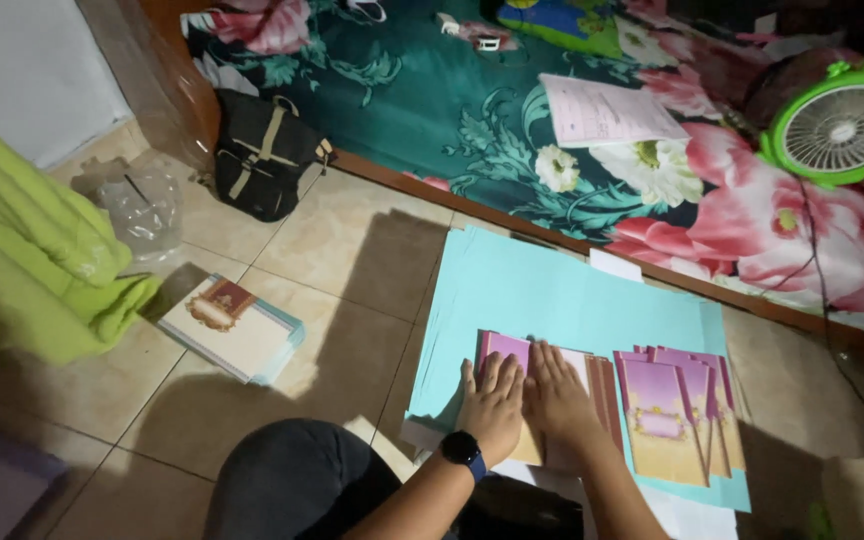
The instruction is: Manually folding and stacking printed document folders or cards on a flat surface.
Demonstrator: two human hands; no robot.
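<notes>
A: Where is there room around the hands?

B: The left hand [492, 405] and right hand [558, 398] lie side by side, flat, fingers stretched out, gripping nothing, pressing down on a folded card [504, 352]. At their 3 o'clock, just beside the right hand, a fanned stack of cards [677, 415] takes up the space. At 12 o'clock the light blue paper sheets [562, 295] run bare up to the wooden bed edge [512, 215]. At 9 o'clock the sheets end and open tiled floor [342, 250] follows.

A: What does the card look like?

B: Pink-purple at the top, paler toward the bottom, with a white inner face showing beside the right hand. The fanned cards are the same colour, with an ornate frame shape printed in the middle.

A: And the surroundings?

B: Beige tiles, dimly lit. At 9 o'clock, well apart, lies another pile of cards [234, 327] with a cream face and a dark red corner ornament. Beyond it a green blanket [32, 250], a clear plastic bag [137, 205] and a black backpack [267, 155]. At 12 to 2 o'clock, a floral bedspread [472, 110] carries a printed paper [607, 110] and a green fan [842, 120]. A dark watch [462, 447] sits on the left wrist.
</notes>
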